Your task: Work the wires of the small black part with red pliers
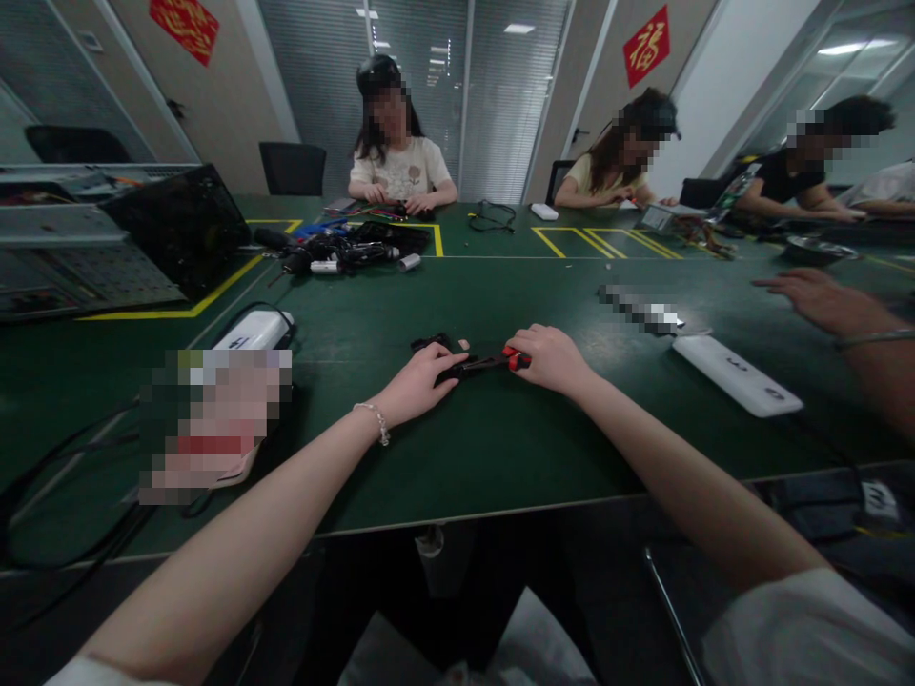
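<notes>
1. Right hand [547, 357] is wrapping its grip around a slim red-handled tool [493, 363] with a dark, metal-looking front, clamping on the handle end.
2. Left hand [421, 381] is setting thumb and forefinger about the tool's dark far end; whether that grip is pinching the tool alone or something black too, I cannot tell.
3. The tool is lying level between both hands, on or just above the dark green worktop [386, 476]; contact is not showing clearly.
4. A black cable-like bundle [429, 341] and a small pale fragment [463, 346] are resting just beyond the left fingers.
5. Uneven squeezing could be twisting the front and nipping a left fingertip, since those fingers are sitting so close.
6. Sideways shifting could be snagging the nearby bundle.
</notes>
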Available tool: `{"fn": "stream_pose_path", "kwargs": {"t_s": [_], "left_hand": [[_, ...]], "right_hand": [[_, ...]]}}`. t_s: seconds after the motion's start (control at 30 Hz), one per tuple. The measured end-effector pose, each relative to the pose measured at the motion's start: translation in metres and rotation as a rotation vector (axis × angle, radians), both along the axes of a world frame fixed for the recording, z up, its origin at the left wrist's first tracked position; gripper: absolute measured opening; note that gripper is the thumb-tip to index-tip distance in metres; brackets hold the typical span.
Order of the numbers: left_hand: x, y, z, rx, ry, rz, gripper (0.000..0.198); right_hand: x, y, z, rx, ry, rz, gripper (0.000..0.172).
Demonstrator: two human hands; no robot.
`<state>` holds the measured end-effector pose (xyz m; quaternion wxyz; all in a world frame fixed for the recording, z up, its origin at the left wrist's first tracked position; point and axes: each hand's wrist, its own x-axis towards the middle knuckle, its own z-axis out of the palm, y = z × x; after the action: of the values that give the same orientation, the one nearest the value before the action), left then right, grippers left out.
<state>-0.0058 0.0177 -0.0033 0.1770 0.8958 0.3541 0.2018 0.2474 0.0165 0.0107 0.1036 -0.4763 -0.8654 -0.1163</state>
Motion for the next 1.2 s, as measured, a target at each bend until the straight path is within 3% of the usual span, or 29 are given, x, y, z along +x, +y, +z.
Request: {"fn": "stream_pose_path", "kwargs": {"t_s": [1.2], "left_hand": [[-0.0004,0.003,-0.003,0.01,-0.008,0.0,0.043]], "right_hand": [[0.0009,0.0004,0.0012,-0.009,0.003,-0.002,0.022]]}}
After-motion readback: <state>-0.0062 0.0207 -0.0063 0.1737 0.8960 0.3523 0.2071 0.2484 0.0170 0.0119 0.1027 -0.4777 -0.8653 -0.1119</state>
